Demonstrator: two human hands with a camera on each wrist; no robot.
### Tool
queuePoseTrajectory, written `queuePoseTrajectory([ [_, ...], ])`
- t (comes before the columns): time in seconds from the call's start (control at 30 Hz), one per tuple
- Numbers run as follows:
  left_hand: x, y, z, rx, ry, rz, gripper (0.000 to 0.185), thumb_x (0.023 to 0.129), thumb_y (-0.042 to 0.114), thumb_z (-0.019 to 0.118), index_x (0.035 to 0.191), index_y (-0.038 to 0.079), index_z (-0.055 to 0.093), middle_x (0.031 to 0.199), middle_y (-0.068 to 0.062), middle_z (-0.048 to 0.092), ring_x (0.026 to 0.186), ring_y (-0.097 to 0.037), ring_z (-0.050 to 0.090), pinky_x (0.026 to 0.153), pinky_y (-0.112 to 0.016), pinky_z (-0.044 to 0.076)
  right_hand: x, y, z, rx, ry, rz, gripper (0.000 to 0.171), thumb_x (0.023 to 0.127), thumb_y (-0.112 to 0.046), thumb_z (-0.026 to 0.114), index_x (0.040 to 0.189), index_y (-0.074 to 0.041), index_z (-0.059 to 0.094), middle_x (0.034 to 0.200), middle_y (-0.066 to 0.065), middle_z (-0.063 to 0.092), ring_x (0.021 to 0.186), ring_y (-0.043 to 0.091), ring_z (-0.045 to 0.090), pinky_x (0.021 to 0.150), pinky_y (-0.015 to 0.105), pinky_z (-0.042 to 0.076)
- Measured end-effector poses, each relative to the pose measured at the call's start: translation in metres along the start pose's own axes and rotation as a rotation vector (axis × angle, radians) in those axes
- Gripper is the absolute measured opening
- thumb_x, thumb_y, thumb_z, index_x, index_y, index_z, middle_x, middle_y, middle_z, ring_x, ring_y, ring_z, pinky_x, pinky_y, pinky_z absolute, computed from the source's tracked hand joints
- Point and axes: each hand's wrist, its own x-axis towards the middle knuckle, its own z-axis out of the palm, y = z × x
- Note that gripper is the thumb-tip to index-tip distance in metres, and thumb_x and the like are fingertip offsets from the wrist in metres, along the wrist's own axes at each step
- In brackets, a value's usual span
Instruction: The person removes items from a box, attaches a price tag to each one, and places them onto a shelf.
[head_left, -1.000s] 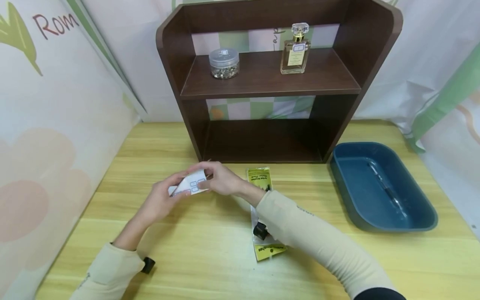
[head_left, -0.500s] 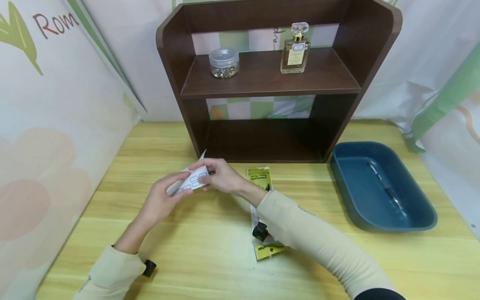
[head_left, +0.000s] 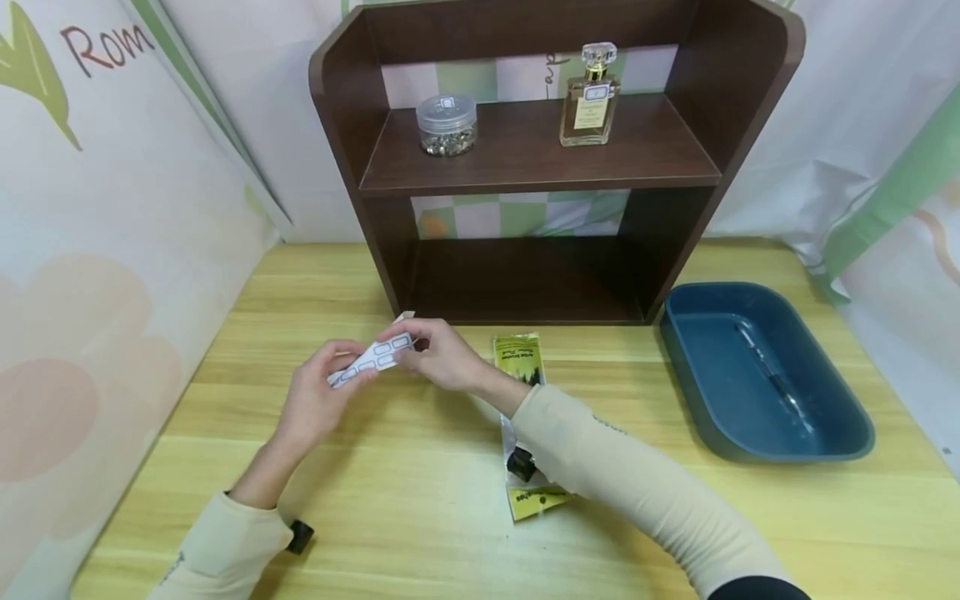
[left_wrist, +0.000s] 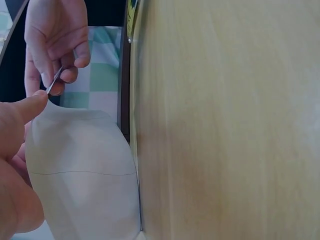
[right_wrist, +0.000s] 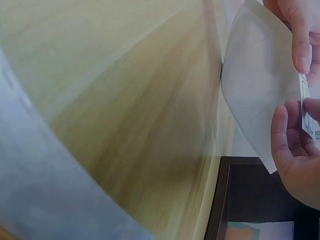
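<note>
A white sheet of blue-outlined label stickers (head_left: 375,357) is stretched between both hands, raised over the table before the shelf. My left hand (head_left: 311,396) grips its left end, thumb on top. At its right end my right hand (head_left: 444,358) pinches the edge between thumb and fingers. The left wrist view shows the sheet's plain back (left_wrist: 85,170), bowed and hanging down, with the right hand (left_wrist: 57,35) beyond it. In the right wrist view a narrow strip of printed labels (right_wrist: 305,105) shows by the right thumb, and the sheet's back curves behind.
A dark brown two-tier shelf (head_left: 540,171) bears a lidded clear jar (head_left: 447,125) and a perfume bottle (head_left: 591,100). Partly hidden under the right forearm lies a yellow artist-brush packet (head_left: 519,357). A blue bin (head_left: 731,375) at right holds a slim pen-like item (head_left: 768,371).
The sheet has tilted and folded back, so its printed face looks narrower and more rows of labels show. Both hands stay nearly in place, the left fingers shifting slightly.
</note>
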Motion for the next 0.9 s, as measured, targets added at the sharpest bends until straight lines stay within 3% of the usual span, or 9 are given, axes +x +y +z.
queuePoseTrajectory([
  [0.27, 0.0017, -0.0006, 0.0003, 0.039, 0.034, 0.1, 0.032, 0.085, 0.008, 0.08, 0.114, 0.002, 0.068, 0.111, -0.017, 0.07, 0.101, -0.029, 0.068, 0.082, -0.032, 0.056, 0.0013, 0.0014, 0.0032, -0.053, 0.009, -0.034, 0.028, 0.094, 0.0, 0.067, 0.121, -0.007, 0.071, 0.096, 0.007, 0.064, 0.065, 0.012, 0.052, 0.054, 0.021, 0.045],
  [0.5, 0.0024, -0.0009, 0.0017, 0.099, 0.096, 0.207, 0.032, 0.079, 0.004, 0.084, 0.108, 0.002, 0.071, 0.103, -0.014, 0.073, 0.094, -0.029, 0.064, 0.081, -0.032, 0.047, 0.0036, 0.0018, 0.0061, -0.104, 0.014, -0.074, 0.027, 0.093, -0.001, 0.069, 0.12, -0.005, 0.072, 0.104, 0.006, 0.069, 0.074, 0.011, 0.056, 0.063, 0.022, 0.05],
  [0.73, 0.0038, -0.0014, 0.0032, 0.129, 0.116, 0.27, 0.031, 0.077, 0.001, 0.085, 0.104, 0.0, 0.069, 0.098, -0.015, 0.075, 0.092, -0.035, 0.072, 0.108, -0.061, 0.033, 0.0042, 0.0018, 0.0082, -0.112, 0.012, -0.055, 0.025, 0.094, 0.0, 0.068, 0.118, -0.007, 0.072, 0.101, 0.005, 0.068, 0.072, 0.011, 0.053, 0.058, 0.021, 0.046],
  [0.9, 0.0032, -0.0011, 0.0038, 0.145, 0.116, 0.26, 0.029, 0.078, 0.002, 0.085, 0.103, 0.003, 0.069, 0.097, -0.014, 0.075, 0.094, -0.035, 0.072, 0.11, -0.067, 0.028, 0.0027, 0.0014, 0.0079, -0.11, 0.01, -0.046, 0.023, 0.095, -0.001, 0.067, 0.116, -0.008, 0.073, 0.098, 0.006, 0.063, 0.066, 0.01, 0.053, 0.054, 0.02, 0.046],
])
